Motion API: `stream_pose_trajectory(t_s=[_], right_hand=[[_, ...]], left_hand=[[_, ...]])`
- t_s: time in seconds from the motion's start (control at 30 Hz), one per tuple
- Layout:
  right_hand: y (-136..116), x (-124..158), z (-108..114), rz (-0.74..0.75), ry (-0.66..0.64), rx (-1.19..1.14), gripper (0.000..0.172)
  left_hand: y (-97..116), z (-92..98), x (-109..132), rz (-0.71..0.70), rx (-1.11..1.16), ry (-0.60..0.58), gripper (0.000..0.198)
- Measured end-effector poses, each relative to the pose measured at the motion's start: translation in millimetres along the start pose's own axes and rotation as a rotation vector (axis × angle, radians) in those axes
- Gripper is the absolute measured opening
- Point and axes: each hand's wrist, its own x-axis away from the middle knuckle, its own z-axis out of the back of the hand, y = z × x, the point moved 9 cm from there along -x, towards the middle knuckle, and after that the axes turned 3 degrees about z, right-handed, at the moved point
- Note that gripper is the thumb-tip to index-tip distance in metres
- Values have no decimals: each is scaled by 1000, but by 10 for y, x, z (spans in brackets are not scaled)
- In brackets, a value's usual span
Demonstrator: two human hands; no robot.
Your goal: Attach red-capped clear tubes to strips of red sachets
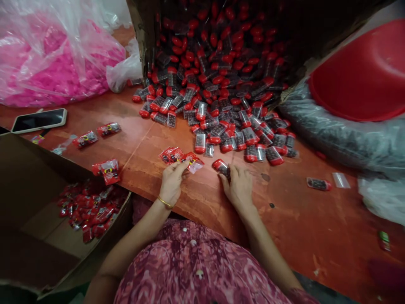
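My left hand (172, 182) rests on the reddish wooden table (284, 228), its fingers closed on a small stack of flat red printed packets (180, 157). My right hand (238, 185) lies beside it, fingers curled around a small clear tube with a red cap (220, 166). Just beyond both hands spreads a big heap of the same red-capped tubes (221, 114), spilling out of a tipped cardboard box (221, 42).
An open carton (38, 236) at the left holds several filled red packets (90, 209); more packets (107, 171) lie on its edge and on the table. A phone (39, 120), a bag of pink pieces (53, 63), a red basin (363, 71) and plastic-wrapped bags (348, 139) surround the spot.
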Motion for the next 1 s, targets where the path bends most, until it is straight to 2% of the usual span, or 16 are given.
stream_pose_trajectory(t_s=[0.1, 0.17, 0.23, 0.37, 0.5, 0.63, 0.73, 0.87, 1.0], right_hand=[[-72, 16, -1, 49, -33, -162, 41], [-202, 43, 86, 101, -52, -383, 39], [-311, 99, 188, 92, -82, -627, 36], [-436, 246, 253, -92, -182, -1018, 46], [-527, 334, 95, -301, -359, -1237, 54], [-568, 385, -86, -485, -498, -1378, 55], [-612, 412, -152, -543, -571, -1400, 56], [-596, 397, -149, -571, -536, -1369, 57], [-625, 354, -140, -517, -476, -1375, 55]], left_hand=[[-71, -45, 24, 56, -4, -28, 35], [-90, -66, 44, 77, -7, -58, 37], [-82, -73, 62, 76, -13, -78, 38], [-80, -79, 91, 84, -32, -87, 37], [-77, -110, 115, 60, -30, -110, 34], [-31, -110, 122, -32, -63, -140, 32], [34, -119, 141, -115, -107, -186, 31], [40, -179, 192, -94, -113, -262, 31], [-30, -262, 222, -39, -35, -304, 36]])
